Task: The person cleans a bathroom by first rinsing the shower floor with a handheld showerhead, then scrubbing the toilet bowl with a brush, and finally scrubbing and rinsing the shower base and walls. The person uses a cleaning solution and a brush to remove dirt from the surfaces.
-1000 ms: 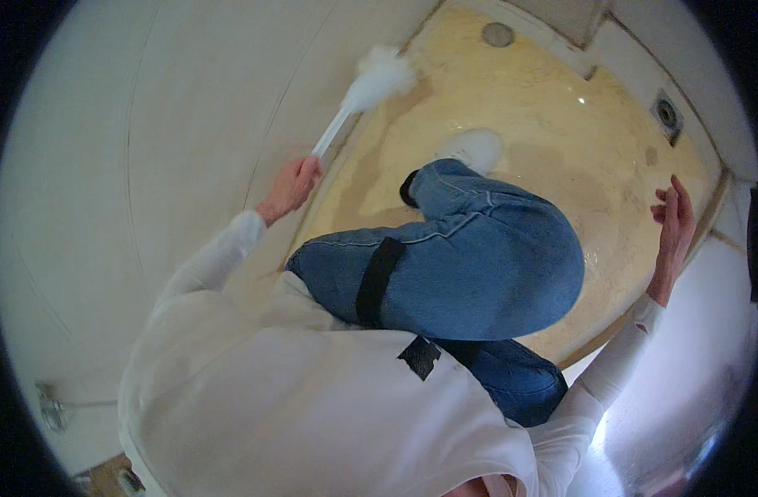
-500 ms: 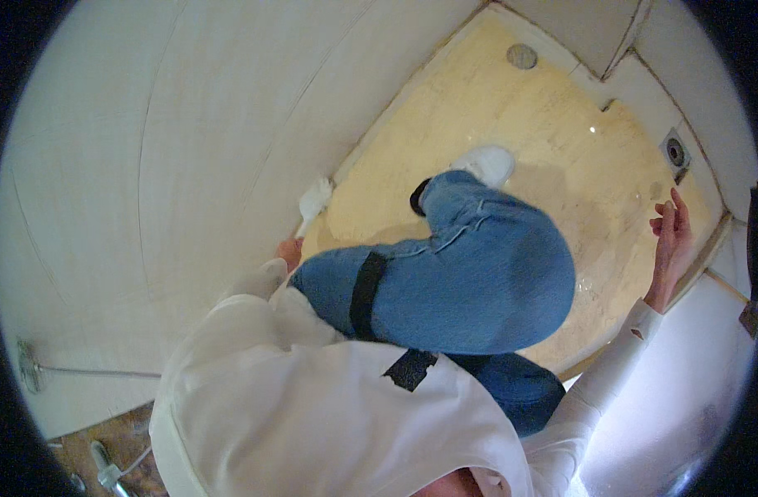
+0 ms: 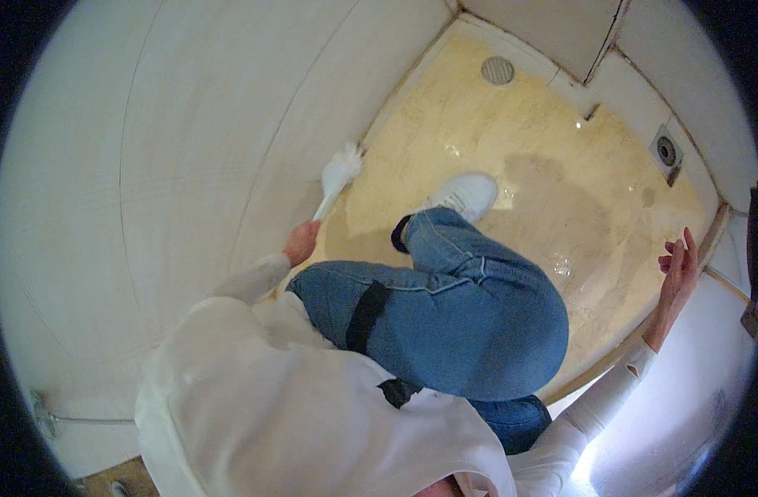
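Note:
A white scrubbing brush [image 3: 336, 178] is gripped by its handle in my left hand [image 3: 302, 243], whose fingers are wrapped round it. The brush's bristly head lies along the joint where the pale left wall [image 3: 221, 124] meets the yellowish wet floor [image 3: 428, 108]. Out to the right, my right hand [image 3: 679, 269] is raised near the floor's right edge. Its fingers are apart, some partly curled, and it holds nothing.
My bent leg in blue jeans [image 3: 445, 323] and a white shoe [image 3: 468, 195] take up the middle of the floor. A round drain cover [image 3: 497, 70] lies at the far end; a square drain [image 3: 665, 151] is at the right. A metal bar [image 3: 93, 421] runs at lower left.
My left hand has moved the brush forward along the wall's foot. The view has shifted, and my right hand appears slightly lower, still holding nothing.

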### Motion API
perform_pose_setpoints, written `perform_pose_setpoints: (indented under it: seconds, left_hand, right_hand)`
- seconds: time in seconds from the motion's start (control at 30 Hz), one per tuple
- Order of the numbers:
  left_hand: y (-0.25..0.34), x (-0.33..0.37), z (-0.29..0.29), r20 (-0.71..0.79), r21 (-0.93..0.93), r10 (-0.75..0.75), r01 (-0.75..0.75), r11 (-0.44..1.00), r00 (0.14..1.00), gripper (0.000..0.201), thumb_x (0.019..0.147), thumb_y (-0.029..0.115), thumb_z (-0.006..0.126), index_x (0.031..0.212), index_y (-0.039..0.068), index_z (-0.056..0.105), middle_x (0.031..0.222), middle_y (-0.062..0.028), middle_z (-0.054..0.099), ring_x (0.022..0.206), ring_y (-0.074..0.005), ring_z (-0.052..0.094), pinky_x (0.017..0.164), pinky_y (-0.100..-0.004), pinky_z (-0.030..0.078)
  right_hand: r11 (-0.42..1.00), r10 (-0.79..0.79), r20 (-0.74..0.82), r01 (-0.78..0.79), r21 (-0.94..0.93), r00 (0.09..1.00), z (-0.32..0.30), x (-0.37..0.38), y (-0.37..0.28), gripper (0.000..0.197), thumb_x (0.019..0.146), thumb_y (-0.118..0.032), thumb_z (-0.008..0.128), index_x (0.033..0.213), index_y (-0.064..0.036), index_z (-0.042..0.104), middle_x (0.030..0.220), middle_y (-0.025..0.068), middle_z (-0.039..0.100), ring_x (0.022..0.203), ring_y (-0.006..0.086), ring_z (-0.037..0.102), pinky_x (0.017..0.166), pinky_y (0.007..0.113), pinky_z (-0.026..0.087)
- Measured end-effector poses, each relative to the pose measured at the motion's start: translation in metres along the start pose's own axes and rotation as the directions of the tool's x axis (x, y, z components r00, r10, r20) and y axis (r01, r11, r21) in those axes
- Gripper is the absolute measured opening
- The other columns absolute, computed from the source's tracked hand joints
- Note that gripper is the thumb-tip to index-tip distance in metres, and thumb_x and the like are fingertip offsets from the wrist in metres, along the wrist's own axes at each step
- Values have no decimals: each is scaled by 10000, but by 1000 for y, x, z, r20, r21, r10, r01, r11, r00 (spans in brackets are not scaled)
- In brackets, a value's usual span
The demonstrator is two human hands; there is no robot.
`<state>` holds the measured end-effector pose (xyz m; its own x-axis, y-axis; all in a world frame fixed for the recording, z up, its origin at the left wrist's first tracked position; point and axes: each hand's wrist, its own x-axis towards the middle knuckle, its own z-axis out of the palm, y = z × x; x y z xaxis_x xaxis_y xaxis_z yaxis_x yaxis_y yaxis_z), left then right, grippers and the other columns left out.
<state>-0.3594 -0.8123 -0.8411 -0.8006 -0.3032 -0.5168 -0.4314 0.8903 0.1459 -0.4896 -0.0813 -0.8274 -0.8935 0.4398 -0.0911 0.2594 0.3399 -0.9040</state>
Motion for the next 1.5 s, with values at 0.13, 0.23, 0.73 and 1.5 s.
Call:
perform_pose_setpoints:
  seconds: [0.13, 0.23, 0.73, 1.5]
  left_hand:
    - [75, 120, 32, -138, 69, 349, -343, 937, 927, 470, 976, 360, 316, 872, -42, 534, 839, -300, 582, 798, -479, 564, 688, -533, 439]
    - [131, 195, 36, -228, -69, 291, -314, 947, 929, 480, 973, 376, 325, 843, -34, 536, 776, -280, 598, 743, -470, 582, 658, -517, 470]
    - [316, 308, -74, -37, -319, 489, -474, 821, 872, 269, 932, 235, 363, 849, 13, 488, 549, -124, 502, 375, -246, 496, 360, -390, 383]
    - [506, 201, 50, 526, -548, 552, -238, 802, 647, 329, 958, 307, 315, 828, 30, 437, 556, -40, 421, 381, -182, 440, 334, -382, 355]
  right_hand:
    - [999, -27, -51, 29, 38, 998, -5, 7, -2, 377, 934, -233, 540, 1282, -89, 515, 834, 68, 630, 583, 75, 514, 534, 201, 415]
    - [996, -46, -90, 52, 67, 995, -15, 8, -12, 371, 934, -220, 542, 1280, -88, 519, 828, 66, 628, 579, 69, 505, 532, 195, 408]
    - [993, -89, -289, 61, -101, 953, -14, 5, -59, 362, 932, -218, 545, 1273, -97, 534, 806, 39, 600, 617, 82, 499, 572, 215, 432]
    - [933, -196, -348, 65, -354, 917, -7, 0, -103, 339, 932, -177, 517, 1258, -87, 545, 760, 33, 599, 622, 80, 522, 593, 236, 462]
